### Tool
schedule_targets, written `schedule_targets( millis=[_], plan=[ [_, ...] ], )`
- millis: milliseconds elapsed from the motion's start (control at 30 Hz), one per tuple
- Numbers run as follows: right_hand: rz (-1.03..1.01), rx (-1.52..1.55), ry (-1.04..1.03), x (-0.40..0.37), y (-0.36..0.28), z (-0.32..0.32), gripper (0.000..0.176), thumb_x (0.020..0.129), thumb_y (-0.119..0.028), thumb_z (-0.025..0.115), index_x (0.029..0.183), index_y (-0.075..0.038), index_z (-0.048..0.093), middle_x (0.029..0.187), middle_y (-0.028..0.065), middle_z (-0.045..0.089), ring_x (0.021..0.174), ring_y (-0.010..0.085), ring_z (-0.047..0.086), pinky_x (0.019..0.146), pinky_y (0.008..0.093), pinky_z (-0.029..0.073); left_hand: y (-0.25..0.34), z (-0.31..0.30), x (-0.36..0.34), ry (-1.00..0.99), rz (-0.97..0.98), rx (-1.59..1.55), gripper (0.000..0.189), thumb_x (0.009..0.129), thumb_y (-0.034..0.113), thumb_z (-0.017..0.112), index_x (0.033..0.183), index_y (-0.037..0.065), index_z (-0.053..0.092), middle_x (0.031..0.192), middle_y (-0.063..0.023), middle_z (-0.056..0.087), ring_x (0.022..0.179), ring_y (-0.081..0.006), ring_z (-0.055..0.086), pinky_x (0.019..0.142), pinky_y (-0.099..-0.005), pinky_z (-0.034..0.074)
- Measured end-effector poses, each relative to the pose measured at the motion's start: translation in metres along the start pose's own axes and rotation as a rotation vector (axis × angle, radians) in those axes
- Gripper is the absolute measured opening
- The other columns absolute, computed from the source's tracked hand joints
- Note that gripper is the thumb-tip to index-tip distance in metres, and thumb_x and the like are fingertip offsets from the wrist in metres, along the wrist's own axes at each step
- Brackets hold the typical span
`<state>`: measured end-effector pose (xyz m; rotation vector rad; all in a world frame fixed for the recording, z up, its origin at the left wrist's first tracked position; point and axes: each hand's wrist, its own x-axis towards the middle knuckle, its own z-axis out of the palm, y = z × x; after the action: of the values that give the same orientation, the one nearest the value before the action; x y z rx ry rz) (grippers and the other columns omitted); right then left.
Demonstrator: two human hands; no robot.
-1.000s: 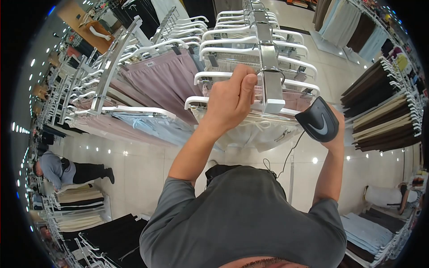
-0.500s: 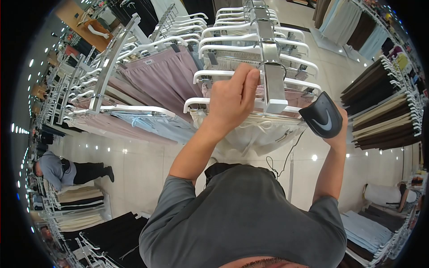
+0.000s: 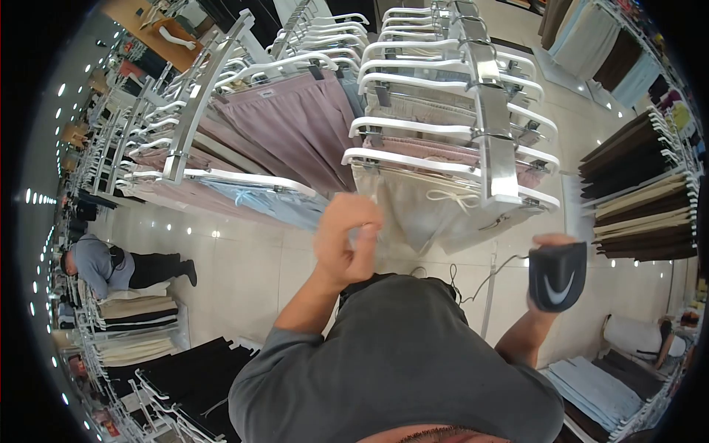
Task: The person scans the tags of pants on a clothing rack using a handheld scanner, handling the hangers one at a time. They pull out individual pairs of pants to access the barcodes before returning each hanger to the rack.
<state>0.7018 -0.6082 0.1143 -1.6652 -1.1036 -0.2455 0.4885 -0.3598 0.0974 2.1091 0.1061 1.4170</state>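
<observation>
My left hand (image 3: 347, 240) is raised above my body with its fingers curled in, slightly blurred by motion; I see nothing in it. It is in front of cream drawstring shorts (image 3: 421, 210) clipped to a white hanger (image 3: 410, 161) at the front end of a metal rail (image 3: 496, 159). In my right hand (image 3: 543, 306), out to the right, is a black handheld scanner (image 3: 558, 277) with a pale curved mark on its head. A thin dark cord (image 3: 484, 284) hangs near it. Much of the right hand is hidden behind the scanner.
A second rail (image 3: 196, 103) at left carries mauve trousers (image 3: 288, 118) and light-blue garments (image 3: 255, 203). Brown and beige trousers (image 3: 635, 214) hang at right. Another person (image 3: 118, 262) bends over a rack at far left. Black clothes (image 3: 192, 380) are behind me at left.
My left hand has left the hangers by the rail end and dropped toward my body. The right hand has lowered with the scanner. The rails sit further right in view.
</observation>
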Motion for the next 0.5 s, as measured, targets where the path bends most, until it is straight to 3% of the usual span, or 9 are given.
schedule_targets(
  millis=[33,100,167,200,233,267,333,367,500],
  plan=[
    [0.141,0.323,-0.009,-0.014,0.002,0.013,0.014,0.085,-0.007,0.071,0.096,0.001,0.067,0.096,0.0127,0.068,0.086,0.02,0.062,0.077,0.031,0.048,-0.004,-0.009,-0.015,0.073,-0.068,-0.028,0.011,0.094,-0.003,0.054,0.1,0.0,0.063,0.082,-0.0128,0.065,0.075,-0.0236,0.063,0.069,-0.0334,0.049],
    [0.308,0.582,-0.068,-0.039,0.002,0.039,0.015,0.085,-0.01,0.073,0.093,0.001,0.066,0.094,0.0109,0.067,0.083,0.0191,0.062,0.074,0.0313,0.048,-0.012,-0.031,-0.036,0.197,-0.193,-0.024,0.012,0.099,0.002,0.049,0.102,-0.001,0.06,0.081,-0.011,0.062,0.071,-0.0212,0.059,0.065,-0.0318,0.049],
    [0.244,0.42,-0.187,-0.05,-0.002,0.067,0.029,0.075,-0.013,0.08,0.095,0.004,0.067,0.091,0.0136,0.069,0.075,0.0249,0.064,0.069,0.0348,0.051,-0.019,-0.055,-0.041,0.327,-0.313,-0.015,0.014,0.103,0.006,0.045,0.104,-0.001,0.057,0.08,-0.0093,0.06,0.067,-0.0188,0.056,0.062,-0.0301,0.049],
    [0.157,0.322,-0.255,-0.05,-0.006,0.081,0.041,0.066,-0.014,0.085,0.098,0.006,0.068,0.089,0.0179,0.07,0.069,0.0311,0.066,0.066,0.0379,0.052,-0.023,-0.068,-0.039,0.464,-0.386,-0.137,0.016,0.104,0.007,0.044,0.108,-0.001,0.057,0.08,-0.0085,0.059,0.066,-0.018,0.056,0.059,-0.0292,0.048],
    [0.039,0.313,-0.32,-0.043,-0.015,0.096,0.041,0.065,-0.014,0.085,0.097,0.006,0.068,0.088,0.0185,0.069,0.069,0.0327,0.066,0.066,0.0386,0.052,-0.028,-0.08,-0.037,0.599,-0.456,-0.261,0.018,0.105,0.008,0.044,0.112,-0.001,0.057,0.079,-0.0076,0.058,0.066,-0.0172,0.057,0.057,-0.0283,0.048],
    [-0.079,0.302,-0.382,-0.035,-0.027,0.11,0.04,0.065,-0.014,0.085,0.096,0.005,0.068,0.086,0.0192,0.069,0.069,0.0343,0.066,0.066,0.0393,0.052,-0.03,-0.091,-0.033,0.607,-0.453,-0.258,0.018,0.105,0.008,0.044,0.112,-0.001,0.057,0.079,-0.0076,0.058,0.066,-0.0172,0.057,0.057,-0.0283,0.048],
    [-0.069,0.401,-0.419,-0.033,-0.047,0.137,0.036,0.064,-0.013,0.084,0.092,0.003,0.068,0.081,0.0158,0.067,0.068,0.0333,0.064,0.063,0.0391,0.05,-0.035,-0.111,-0.023,0.574,-0.734,-0.318,0.023,0.105,0.011,0.046,0.121,-0.001,0.057,0.08,-0.0072,0.057,0.066,-0.0173,0.058,0.056,-0.0297,0.048],
    [-0.053,0.431,-0.451,-0.033,-0.055,0.148,0.035,0.064,-0.014,0.084,0.091,0.002,0.067,0.08,0.0148,0.067,0.067,0.033,0.063,0.062,0.0392,0.049,-0.044,-0.121,-0.027,0.556,-0.762,-0.372,0.028,0.106,0.013,0.048,0.128,-0.002,0.055,0.081,-0.0084,0.06,0.066,-0.0188,0.062,0.056,-0.0317,0.05],
    [-0.098,0.488,-0.507,-0.035,-0.079,0.191,0.033,0.064,-0.014,0.084,0.089,0.0,0.067,0.078,0.012,0.066,0.065,0.032,0.061,0.06,0.0392,0.047,-0.059,-0.151,-0.024,0.503,-0.833,-0.395,0.029,0.108,0.017,0.048,0.127,-0.004,0.054,0.09,-0.0145,0.067,0.07,-0.0242,0.07,0.06,-0.034,0.057]
  ],
)
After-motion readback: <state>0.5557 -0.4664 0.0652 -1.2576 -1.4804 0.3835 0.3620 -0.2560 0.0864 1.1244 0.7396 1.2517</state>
